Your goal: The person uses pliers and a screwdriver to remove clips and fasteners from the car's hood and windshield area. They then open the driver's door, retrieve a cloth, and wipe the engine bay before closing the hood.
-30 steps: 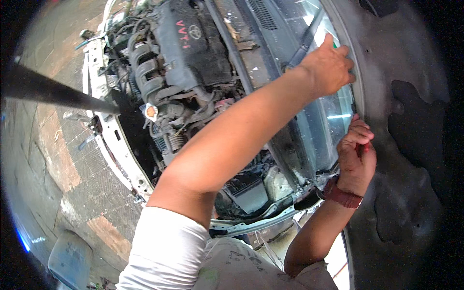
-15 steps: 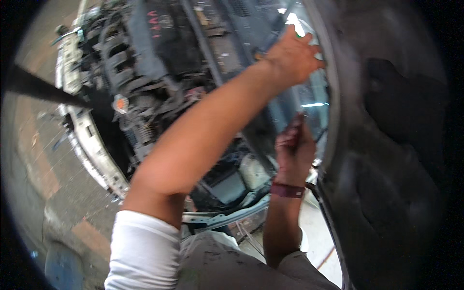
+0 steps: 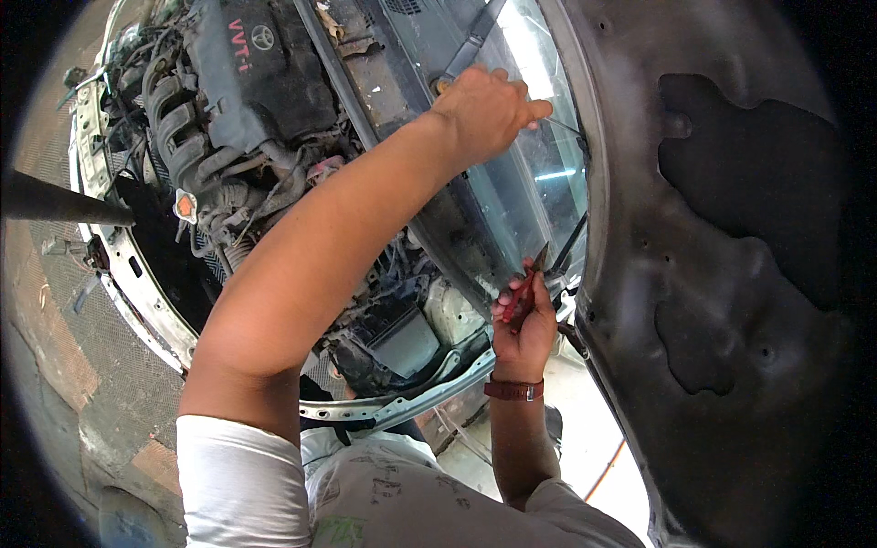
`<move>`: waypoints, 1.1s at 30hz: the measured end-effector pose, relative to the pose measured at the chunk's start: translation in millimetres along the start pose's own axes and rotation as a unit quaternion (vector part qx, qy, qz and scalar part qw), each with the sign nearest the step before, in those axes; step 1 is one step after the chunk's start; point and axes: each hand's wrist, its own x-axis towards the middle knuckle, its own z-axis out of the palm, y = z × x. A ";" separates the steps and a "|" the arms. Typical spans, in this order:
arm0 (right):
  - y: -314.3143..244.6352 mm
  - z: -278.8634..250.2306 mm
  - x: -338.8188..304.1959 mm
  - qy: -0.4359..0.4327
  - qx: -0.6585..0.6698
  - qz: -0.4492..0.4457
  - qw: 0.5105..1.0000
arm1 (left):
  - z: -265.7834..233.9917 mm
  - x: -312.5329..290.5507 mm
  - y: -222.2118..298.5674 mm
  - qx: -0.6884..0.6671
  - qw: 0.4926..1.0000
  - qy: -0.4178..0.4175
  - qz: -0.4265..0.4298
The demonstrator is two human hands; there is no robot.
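Note:
My left hand (image 3: 489, 111) is stretched over the base of the windshield, right beside the pivot end of a black wiper arm (image 3: 468, 47). Its fingers are curled closed, and what they hold, if anything, is hidden. A thin dark rod (image 3: 565, 128) shows just past the fingertips; whether it touches them I cannot tell. My right hand (image 3: 524, 329), palm up with a reddish-brown wristwatch, grips red-handled pliers (image 3: 517, 297). Their dark pointed jaws stick up over the lower windshield glass (image 3: 512, 205).
The raised hood's dark underside (image 3: 630, 256) walls off the right. At left lies the engine bay with a black engine cover (image 3: 265, 73), an orange-marked radiator cap (image 3: 185, 206) and a pale front crossmember (image 3: 137, 283). A dark pole (image 3: 68, 201) juts in from the left.
My left hand has come down and left along the windshield base, its spread fingers now curled. My right hand has shifted slightly left and down, and the red pliers now show clearly.

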 end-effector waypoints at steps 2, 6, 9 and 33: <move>-0.8 9.9 0.5 0.030 -0.001 0.012 0.999 | 4.7 -3.5 -0.5 -0.025 1.000 0.016 -0.001; -17.5 51.7 0.7 -0.035 -0.048 -0.074 0.996 | 11.6 -7.2 1.3 -0.068 0.997 0.036 -0.002; -37.4 84.1 0.9 -0.082 -0.069 -0.119 0.987 | 11.5 -6.6 1.3 -0.064 0.998 0.023 -0.003; -54.5 132.0 40.8 -0.002 0.064 -0.061 0.996 | 3.3 -0.5 -3.4 -0.028 0.999 0.008 0.023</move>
